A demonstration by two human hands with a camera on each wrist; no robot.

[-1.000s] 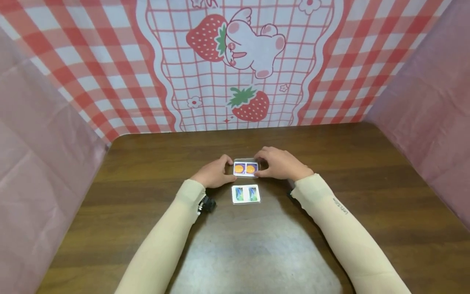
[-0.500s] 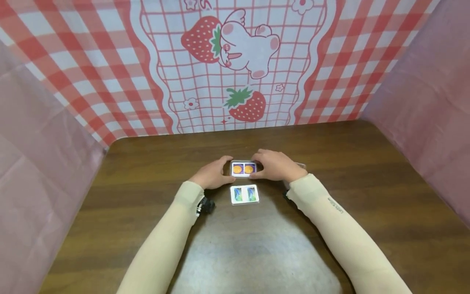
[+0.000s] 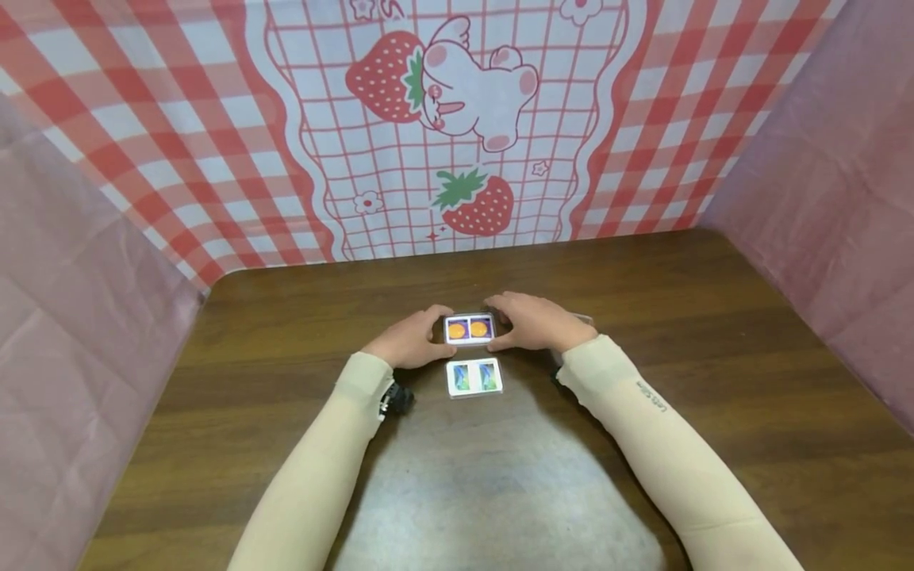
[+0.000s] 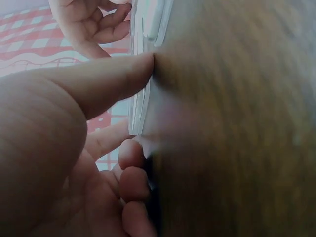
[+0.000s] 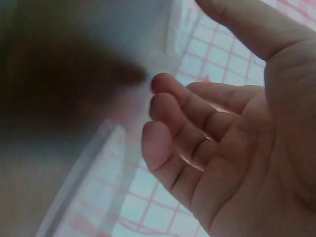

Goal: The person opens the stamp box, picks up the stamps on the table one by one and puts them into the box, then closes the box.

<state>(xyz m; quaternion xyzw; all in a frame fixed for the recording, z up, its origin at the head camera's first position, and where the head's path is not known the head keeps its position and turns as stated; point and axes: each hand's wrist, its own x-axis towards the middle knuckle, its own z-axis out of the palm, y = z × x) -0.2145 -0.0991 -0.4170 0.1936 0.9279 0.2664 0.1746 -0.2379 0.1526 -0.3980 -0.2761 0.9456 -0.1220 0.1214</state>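
A clear card case [image 3: 469, 330] with two orange-on-purple pictures lies flat on the table between both hands. In the left wrist view the clear case [image 4: 140, 106] stands edge-on and shows stacked transparent layers. My left hand [image 3: 407, 339] pinches its left end, thumb at the near corner and index finger at the far one. At its right end, my right hand [image 3: 539, 323] grips with thumb and index finger spread to the corners. Its other fingers [image 5: 160, 143] are loosely curled in the right wrist view. Nearer me lies a second clear case [image 3: 474, 377] with two green-blue pictures.
Another clear piece [image 3: 584, 319] shows partly from behind the right hand. The brown wood-grain table [image 3: 471, 476] meets a red checked cloth [image 3: 286, 198] with strawberries at the back. Pink cloths [image 3: 793, 198] hang on either side.
My right hand has shifted slightly left along with the orange-picture case, and its fingertips now cover less of the case. My left hand stays at the left end. The green-blue case keeps its place.
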